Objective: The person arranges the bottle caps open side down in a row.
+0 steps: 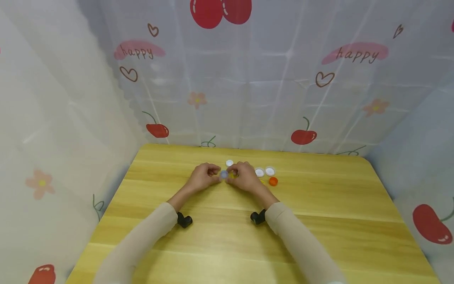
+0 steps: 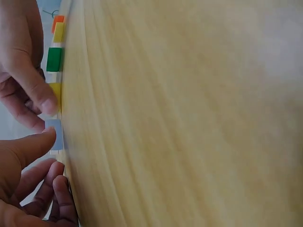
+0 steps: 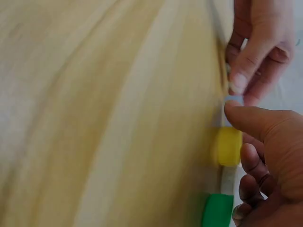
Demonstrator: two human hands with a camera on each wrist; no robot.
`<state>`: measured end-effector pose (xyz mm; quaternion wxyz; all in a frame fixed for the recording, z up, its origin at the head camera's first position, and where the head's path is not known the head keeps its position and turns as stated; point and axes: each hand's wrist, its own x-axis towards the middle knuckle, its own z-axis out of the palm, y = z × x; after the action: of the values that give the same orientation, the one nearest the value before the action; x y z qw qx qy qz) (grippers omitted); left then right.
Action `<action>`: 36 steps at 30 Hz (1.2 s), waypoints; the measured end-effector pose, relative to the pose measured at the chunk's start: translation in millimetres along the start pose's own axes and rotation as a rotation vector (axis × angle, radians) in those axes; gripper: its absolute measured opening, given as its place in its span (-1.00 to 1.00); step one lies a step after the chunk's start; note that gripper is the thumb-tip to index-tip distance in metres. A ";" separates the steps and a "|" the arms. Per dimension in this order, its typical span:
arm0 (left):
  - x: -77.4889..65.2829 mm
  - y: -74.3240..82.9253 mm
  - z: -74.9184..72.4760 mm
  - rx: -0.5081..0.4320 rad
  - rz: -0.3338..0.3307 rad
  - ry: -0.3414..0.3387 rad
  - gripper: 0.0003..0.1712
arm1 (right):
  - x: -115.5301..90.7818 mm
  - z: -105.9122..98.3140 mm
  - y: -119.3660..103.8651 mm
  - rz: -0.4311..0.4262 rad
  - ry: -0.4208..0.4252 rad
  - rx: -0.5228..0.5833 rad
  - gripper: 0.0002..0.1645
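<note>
In the head view a pale blue bottle cap (image 1: 224, 174) stands between the fingertips of both hands. My left hand (image 1: 204, 176) holds its left side, the thumb across the cap (image 2: 56, 135) in the left wrist view. From the other side my right hand (image 1: 244, 176) pinches it, thumb tip at the edge of the cap (image 3: 235, 100) in the right wrist view. The other fingers of both hands curl inward. Close by the right hand's fingers stands a yellow bottle cap (image 3: 229, 146), partly hidden from above. A green bottle cap (image 3: 218, 210) sits farther along.
White round caps (image 1: 270, 171) and an orange cap (image 1: 273, 181) lie right of the right hand; another white cap (image 1: 229, 163) is just beyond the hands. A second yellow cap (image 2: 58, 32) shows in the left wrist view. Printed curtains surround the wooden table (image 1: 227, 244).
</note>
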<state>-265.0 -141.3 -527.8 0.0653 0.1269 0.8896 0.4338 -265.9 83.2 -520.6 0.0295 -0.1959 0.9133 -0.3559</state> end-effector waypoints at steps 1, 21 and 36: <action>-0.1 -0.7 0.5 0.011 -0.001 -0.008 -0.57 | -0.4 2.4 -0.5 -0.003 -0.006 -0.024 -0.61; -2.3 2.2 5.3 0.054 0.032 0.028 -0.73 | 2.9 13.4 -2.5 0.004 0.022 -0.083 -0.67; -10.2 7.0 0.2 -0.087 0.135 -0.001 -0.75 | -16.9 -6.9 -0.6 -0.099 0.076 0.067 -0.70</action>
<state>-254.0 -139.9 -522.4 0.0416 0.1839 0.8593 0.4754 -251.4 93.6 -516.5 -0.0164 -0.2262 0.8904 -0.3945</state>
